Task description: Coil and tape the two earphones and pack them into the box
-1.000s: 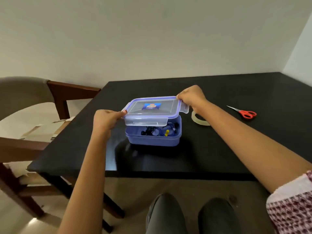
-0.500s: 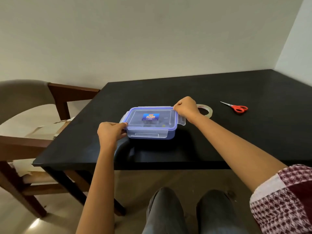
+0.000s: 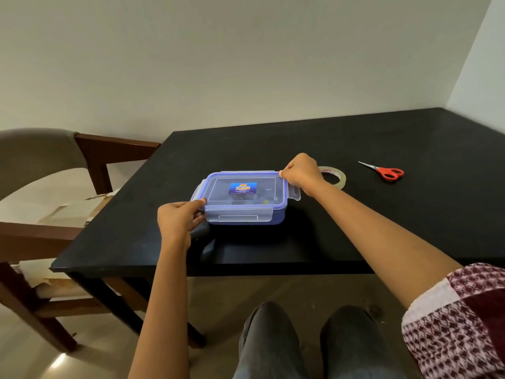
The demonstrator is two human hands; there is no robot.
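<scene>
on box (image 3: 278, 218), lid (image 3: 262, 187) now seemingly flush

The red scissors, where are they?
In the head view, the red scissors lie on the black table, far right, just past the tape roll.

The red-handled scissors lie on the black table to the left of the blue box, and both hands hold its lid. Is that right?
Not quite. In the head view the red-handled scissors lie on the black table to the right of the blue box, not the left. The left hand and right hand do hold its lid.
</scene>
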